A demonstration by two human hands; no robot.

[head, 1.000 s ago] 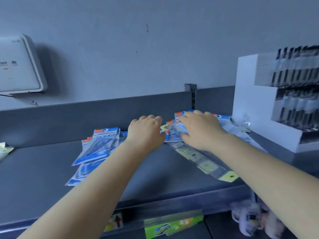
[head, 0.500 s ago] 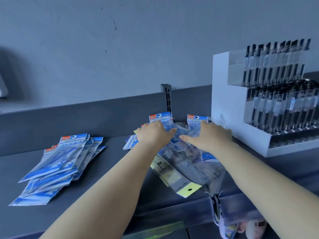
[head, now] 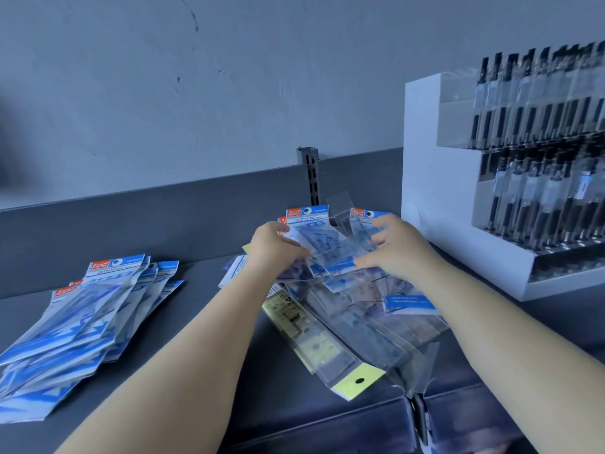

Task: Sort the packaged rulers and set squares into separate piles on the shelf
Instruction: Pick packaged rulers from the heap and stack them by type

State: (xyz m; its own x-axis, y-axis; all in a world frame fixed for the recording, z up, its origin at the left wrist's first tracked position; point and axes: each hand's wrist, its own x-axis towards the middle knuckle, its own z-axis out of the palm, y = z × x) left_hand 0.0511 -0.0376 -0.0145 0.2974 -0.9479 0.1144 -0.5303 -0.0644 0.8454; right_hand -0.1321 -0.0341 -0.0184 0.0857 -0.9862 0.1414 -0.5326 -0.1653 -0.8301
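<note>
Shelf (head: 203, 326) — dark grey, with a raised back edge; I see it from above and slightly behind the hands.

Mixed heap (head: 357, 309) at about 3 o'clock from the middle of the shelf: clear packets lying crosswise, blue-headed ones at the far side, a long ruler packet (head: 314, 345) with a yellow tag at its near end pointing toward 5 o'clock and reaching the front lip.

Left hand (head: 273, 249), over the heap's 11 o'clock side: fingers curled round the edge of a blue set-square packet (head: 330, 253), lifted a little off the heap.

Right hand (head: 397, 247), at the same packet's 3 o'clock edge: thumb and fingers pinching it, so both hands hold the one packet between them.

Sorted pile (head: 82, 326) at 9 o'clock, well apart from the heap — blue packets fanned over one another, headers toward the back.

White display stand (head: 438, 198) at 2 o'clock, just beside the heap, with rows of dark pens (head: 537, 178).
</note>
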